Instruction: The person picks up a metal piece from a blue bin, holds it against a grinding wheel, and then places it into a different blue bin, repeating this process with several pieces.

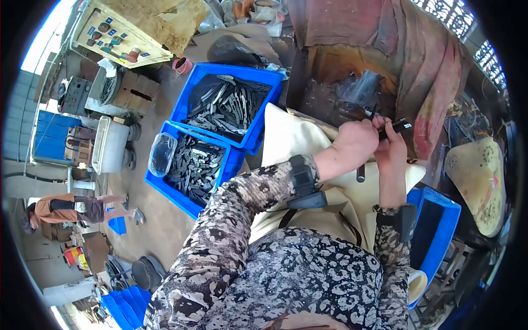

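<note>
My left hand [356, 142] and my right hand [391, 149] meet at the near edge of a rust-stained basin [313, 113]. Both are closed, fingertips pinched around a slim dark metal piece [404, 126] whose shiny end sticks out to the right. A second thin dark sliver shows just above my left fingers; what holds it is hidden. Beyond the hands, a pale spray of water [361, 88] shows inside the basin. Below them, a short dark rod end [361, 174] stands out over the cream apron [291, 137] on my lap.
Left of me, two blue bins [190, 74] [159, 187] hold many flat metal pieces; a clear plastic tub [163, 154] rests on the nearer one. Red-brown cloth [440, 82] drapes the basin. Another blue bin [440, 220] stands at right. A person [77, 212] walks at far left, past a control box [124, 33].
</note>
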`<state>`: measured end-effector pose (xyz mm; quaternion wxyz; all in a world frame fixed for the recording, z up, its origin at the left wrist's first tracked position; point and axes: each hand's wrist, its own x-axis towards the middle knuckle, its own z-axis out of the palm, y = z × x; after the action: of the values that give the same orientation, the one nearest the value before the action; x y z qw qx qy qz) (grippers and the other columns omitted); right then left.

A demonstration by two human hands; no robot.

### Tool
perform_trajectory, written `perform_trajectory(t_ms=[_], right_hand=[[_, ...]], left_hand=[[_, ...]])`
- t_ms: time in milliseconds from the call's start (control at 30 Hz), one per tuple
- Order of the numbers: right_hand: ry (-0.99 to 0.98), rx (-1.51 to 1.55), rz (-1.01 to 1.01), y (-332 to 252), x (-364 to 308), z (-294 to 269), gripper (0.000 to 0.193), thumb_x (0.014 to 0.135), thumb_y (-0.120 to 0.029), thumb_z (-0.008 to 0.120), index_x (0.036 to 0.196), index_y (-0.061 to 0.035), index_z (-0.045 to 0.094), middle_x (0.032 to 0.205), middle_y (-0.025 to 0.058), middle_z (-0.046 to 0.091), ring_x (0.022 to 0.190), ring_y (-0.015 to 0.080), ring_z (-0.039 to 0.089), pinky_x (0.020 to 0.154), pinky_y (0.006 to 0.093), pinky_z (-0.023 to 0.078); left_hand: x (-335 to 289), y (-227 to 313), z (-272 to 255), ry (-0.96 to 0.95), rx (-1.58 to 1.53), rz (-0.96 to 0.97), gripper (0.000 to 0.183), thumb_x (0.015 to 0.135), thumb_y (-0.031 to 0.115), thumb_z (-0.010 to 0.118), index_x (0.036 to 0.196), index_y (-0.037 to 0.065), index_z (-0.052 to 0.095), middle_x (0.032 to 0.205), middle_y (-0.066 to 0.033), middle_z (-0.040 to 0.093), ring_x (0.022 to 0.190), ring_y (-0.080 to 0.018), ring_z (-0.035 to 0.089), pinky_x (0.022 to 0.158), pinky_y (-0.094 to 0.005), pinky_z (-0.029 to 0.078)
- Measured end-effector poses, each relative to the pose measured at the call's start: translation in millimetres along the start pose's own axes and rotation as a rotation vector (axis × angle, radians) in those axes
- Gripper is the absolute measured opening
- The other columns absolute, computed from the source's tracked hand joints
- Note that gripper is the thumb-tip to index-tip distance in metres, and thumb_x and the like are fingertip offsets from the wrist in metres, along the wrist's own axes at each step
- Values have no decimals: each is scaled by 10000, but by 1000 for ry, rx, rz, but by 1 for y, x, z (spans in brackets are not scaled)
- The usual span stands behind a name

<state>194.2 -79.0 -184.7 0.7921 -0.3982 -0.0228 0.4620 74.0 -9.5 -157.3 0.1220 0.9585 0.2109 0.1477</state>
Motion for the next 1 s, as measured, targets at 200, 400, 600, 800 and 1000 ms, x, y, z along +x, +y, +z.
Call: perform_trajectory(t_ms=[200, 400, 600, 800, 1000], right_hand=[[-119, 45, -16, -19, -13, -13, 288, 960, -164, 535, 1188, 11, 519, 961, 46, 556, 799, 158, 519, 739, 321, 465], [-234, -17, 105, -27, -31, -22, 379, 962, -227, 539, 1263, 0, 502, 953, 49, 566, 718, 119, 469, 611, 262, 376], [-272, 136, 241, -34, -41, -25, 437, 956, -293, 551, 1281, -6, 501, 948, 56, 580, 699, 120, 463, 578, 257, 353], [-250, -48, 190, -33, -57, -38, 390, 961, -242, 546, 1266, -2, 511, 871, 42, 575, 649, 111, 452, 563, 240, 343], [-303, -871, -157, -6, -97, -34, 272, 897, -116, 634, 1151, -23, 608, 793, 8, 582, 634, 119, 538, 592, 259, 447]], left_hand=[[-3, -46, -20, 123, -525, 148, 428, 807, -16, 542, 1217, 99, 579, 944, -174, 641, 671, -243, 651, 575, -352, 539], [23, -111, -24, 39, -868, -418, 497, 847, -58, 508, 1318, 99, 520, 949, -112, 671, 707, -167, 661, 601, -301, 543], [54, -142, 32, -57, -784, -371, 330, 881, -43, 514, 1187, 51, 591, 929, -54, 668, 802, -119, 647, 696, -252, 519], [68, -149, 62, -77, -636, -208, 315, 861, -50, 530, 1151, 37, 616, 916, -93, 684, 835, -149, 659, 766, -263, 513], [77, -136, 61, -170, -411, -77, 361, 790, -50, 539, 1112, 71, 649, 991, -189, 661, 957, -334, 637, 844, -389, 500]])
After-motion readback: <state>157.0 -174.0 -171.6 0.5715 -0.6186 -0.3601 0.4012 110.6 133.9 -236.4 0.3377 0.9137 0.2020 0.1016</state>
